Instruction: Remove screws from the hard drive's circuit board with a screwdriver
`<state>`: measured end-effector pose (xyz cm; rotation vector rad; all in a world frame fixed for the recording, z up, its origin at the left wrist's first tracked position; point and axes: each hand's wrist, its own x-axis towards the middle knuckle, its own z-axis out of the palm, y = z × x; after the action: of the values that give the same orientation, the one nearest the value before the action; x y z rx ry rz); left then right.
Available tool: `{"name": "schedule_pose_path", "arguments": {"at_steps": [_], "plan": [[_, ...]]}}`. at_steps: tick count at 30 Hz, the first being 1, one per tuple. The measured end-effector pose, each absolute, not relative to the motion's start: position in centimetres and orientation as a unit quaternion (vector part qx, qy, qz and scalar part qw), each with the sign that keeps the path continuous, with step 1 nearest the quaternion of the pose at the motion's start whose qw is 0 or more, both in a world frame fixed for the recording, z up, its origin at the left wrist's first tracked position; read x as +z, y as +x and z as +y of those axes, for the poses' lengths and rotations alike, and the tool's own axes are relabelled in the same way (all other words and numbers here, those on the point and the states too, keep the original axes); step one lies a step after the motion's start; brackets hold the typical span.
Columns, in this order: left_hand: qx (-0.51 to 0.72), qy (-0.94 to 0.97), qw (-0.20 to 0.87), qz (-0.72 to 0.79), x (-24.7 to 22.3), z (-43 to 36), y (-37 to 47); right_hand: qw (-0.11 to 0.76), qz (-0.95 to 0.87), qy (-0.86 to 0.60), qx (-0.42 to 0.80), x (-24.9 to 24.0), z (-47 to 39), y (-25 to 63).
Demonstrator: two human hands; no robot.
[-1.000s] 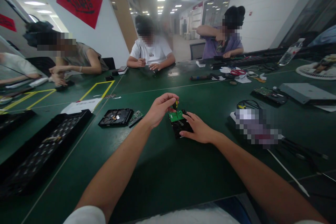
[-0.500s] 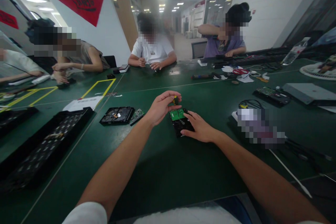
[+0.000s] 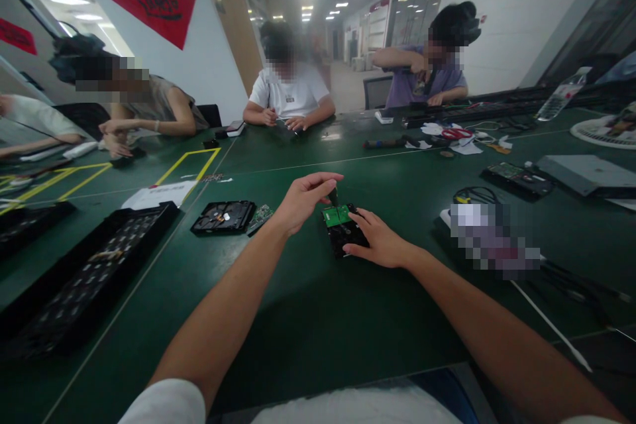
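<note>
Near the middle of the table lies a hard drive [image 3: 342,243] with a green circuit board [image 3: 330,216] on its upper face. My left hand [image 3: 309,202] is closed around a small screwdriver [image 3: 334,197], held upright with its shaft pointing down at the board. Whether the tip sits in a screw is too small to tell. My right hand [image 3: 380,238] grips the drive's right side, thumb toward the near end and fingers toward the far end. To the left are another hard drive [image 3: 223,217] and a loose circuit board [image 3: 260,217].
A long black tray [image 3: 94,271] stands at the left, beside a paper sheet [image 3: 158,196]. On the right are a further drive [image 3: 519,180], a grey metal box [image 3: 591,175], cables and a water bottle [image 3: 564,94]. Several people sit across the table.
The screwdriver's yellow-marked handle has turned and now looks dark. The fingers of my left hand have rolled around it. My right hand stays on the drive.
</note>
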<state>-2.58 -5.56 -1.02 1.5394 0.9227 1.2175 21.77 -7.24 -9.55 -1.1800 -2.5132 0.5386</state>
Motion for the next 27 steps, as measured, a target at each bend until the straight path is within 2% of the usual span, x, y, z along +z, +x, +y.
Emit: {"name": "schedule_pose_path", "arguments": {"at_steps": [14, 23, 27], "plan": [[0.489, 0.590, 0.579, 0.281, -0.27, -6.21, -2.44, 0.162, -0.881, -0.407, 0.178, -9.94, -7.13, 21.84], [0.515, 0.606, 0.494, 0.351, -0.87, -5.54, -2.54, 0.152, -0.877, -0.415, 0.189, -9.95, -7.07, 21.87], [0.503, 0.622, 0.489, 0.347, -0.90, -5.72, -2.45, 0.159, -0.878, -0.411, 0.188, -9.87, -7.10, 21.88]]}}
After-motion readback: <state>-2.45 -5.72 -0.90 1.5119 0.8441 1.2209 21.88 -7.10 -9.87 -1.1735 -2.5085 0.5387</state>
